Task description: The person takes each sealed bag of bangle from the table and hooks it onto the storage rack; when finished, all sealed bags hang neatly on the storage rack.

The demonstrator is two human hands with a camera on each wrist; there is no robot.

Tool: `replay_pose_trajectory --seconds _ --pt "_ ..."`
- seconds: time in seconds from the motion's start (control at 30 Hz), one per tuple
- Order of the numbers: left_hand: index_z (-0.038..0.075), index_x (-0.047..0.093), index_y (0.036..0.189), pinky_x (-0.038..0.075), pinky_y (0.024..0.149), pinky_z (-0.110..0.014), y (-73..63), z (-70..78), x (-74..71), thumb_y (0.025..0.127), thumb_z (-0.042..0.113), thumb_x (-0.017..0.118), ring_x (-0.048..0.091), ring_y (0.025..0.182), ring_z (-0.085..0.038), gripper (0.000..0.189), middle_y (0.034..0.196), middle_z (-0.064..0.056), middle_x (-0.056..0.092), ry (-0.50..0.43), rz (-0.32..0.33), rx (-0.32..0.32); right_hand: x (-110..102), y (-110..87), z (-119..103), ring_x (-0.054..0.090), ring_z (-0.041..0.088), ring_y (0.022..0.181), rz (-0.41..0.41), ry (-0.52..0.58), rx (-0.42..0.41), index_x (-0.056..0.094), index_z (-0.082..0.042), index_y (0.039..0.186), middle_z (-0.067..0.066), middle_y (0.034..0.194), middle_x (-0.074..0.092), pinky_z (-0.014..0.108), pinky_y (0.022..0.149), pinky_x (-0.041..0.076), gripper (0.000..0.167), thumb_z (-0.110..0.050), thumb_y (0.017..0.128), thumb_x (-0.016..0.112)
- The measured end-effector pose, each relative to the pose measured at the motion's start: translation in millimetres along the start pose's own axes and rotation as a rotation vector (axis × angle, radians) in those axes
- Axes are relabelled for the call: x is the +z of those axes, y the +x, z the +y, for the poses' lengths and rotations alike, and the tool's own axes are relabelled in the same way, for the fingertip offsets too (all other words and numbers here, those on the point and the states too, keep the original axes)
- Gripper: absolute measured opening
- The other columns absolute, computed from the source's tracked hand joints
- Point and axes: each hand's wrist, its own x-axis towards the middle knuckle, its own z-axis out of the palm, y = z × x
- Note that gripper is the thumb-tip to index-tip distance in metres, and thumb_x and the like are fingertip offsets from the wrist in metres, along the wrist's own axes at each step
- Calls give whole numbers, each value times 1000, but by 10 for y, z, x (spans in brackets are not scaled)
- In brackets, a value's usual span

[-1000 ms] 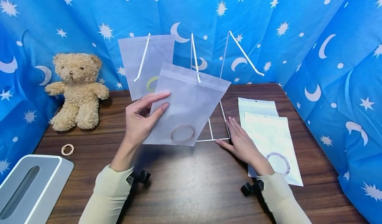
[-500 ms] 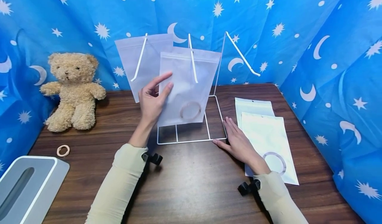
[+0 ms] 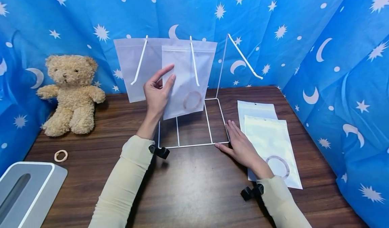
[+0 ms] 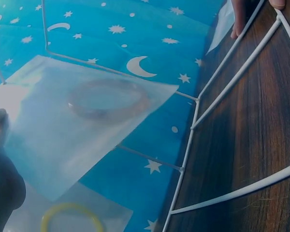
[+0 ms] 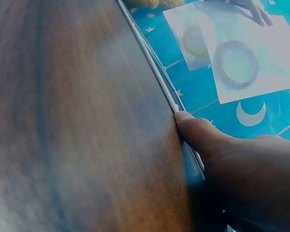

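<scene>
My left hand (image 3: pixel 157 91) pinches the left edge of a frosted zip bag (image 3: pixel 184 89) between thumb and fingers. A pale pinkish ring (image 3: pixel 192 100) shows through the lower part of this bag. Its top hangs on the middle arm (image 3: pixel 193 59) of a white wire rack (image 3: pixel 194 145). Behind it, another frosted bag (image 3: pixel 129 66) hangs on the left arm; the left wrist view shows a yellow ring (image 4: pixel 70 209) in it. My right hand (image 3: pixel 243 148) lies at the rack's front right corner, its thumb (image 5: pixel 195 126) touching the wire.
The rack's right arm (image 3: pixel 244 56) holds nothing. White zip bags (image 3: pixel 267 140) lie overlapped at the right, one with a ring inside. At the left are a teddy bear (image 3: pixel 71 93), a small wooden ring (image 3: pixel 61 155) and a grey-white box with a slot (image 3: pixel 45 187).
My left hand has carried the zip bag back and up along the middle arm, from its tip towards the rack's rear. The right hand stays at the rack's base.
</scene>
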Motion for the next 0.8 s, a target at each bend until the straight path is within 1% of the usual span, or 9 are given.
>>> replay_pose_trajectory --seconds 0.13,0.27,0.37,0.47,0.6,0.63,0.7,0.73,0.8 --pt "-6 69 115 22 39 -20 10 -16 8 87 -4 70 27 43 -7 28 111 -16 70 35 1 26 -3 3 0 15 34 146 -1 1 1 28 7 150 23 157 21 49 115 21 93 -59 92 57" --pt "-7 68 116 25 42 -20 4 -49 0 88 -5 69 28 46 -10 28 113 -16 69 60 -23 81 -9 4 -3 14 34 146 -7 1 6 28 7 150 23 158 21 50 115 21 93 -60 92 57" --pt "-8 67 116 27 42 -20 -7 -52 -15 87 -7 69 30 48 -12 29 114 -17 69 72 -52 112 -8 3 -7 15 35 146 -6 -1 7 28 8 150 24 157 22 50 114 21 93 -60 93 56" --pt "-8 67 116 28 41 -20 -20 -37 -37 86 -8 69 30 46 -14 30 113 -18 68 106 -82 140 -10 1 -12 16 36 146 -3 -3 5 28 8 150 25 157 22 51 114 21 93 -60 93 55" --pt "-7 67 116 33 42 -22 -33 -9 -79 84 -10 70 31 46 -20 33 115 -19 68 156 -132 170 -6 1 -20 15 35 146 -8 -7 8 27 7 150 23 157 21 50 115 21 94 -61 92 55" --pt "-7 67 117 35 43 -23 -36 -2 -92 84 -11 70 32 46 -22 33 116 -19 67 157 -146 167 -5 0 -19 15 35 146 -10 -8 10 27 7 150 23 157 21 50 115 21 94 -62 92 55" --pt "-7 67 117 43 47 -24 -43 11 -118 84 -11 70 40 47 -24 33 118 -18 66 158 -170 144 -4 2 -18 15 35 146 -6 -11 8 28 7 150 23 157 21 50 115 20 95 -62 92 55" --pt "-7 68 116 47 51 -25 -48 19 -133 84 -11 70 45 49 -25 32 120 -18 65 159 -180 130 -2 3 -14 15 35 146 -5 -12 6 28 7 150 24 157 21 50 115 21 94 -62 92 55" --pt "-7 69 114 54 61 -30 -62 34 -163 84 -10 69 57 60 -27 30 124 -16 63 159 -191 90 -1 5 -10 16 36 146 3 -14 1 28 8 150 24 157 21 51 114 21 94 -61 92 55"
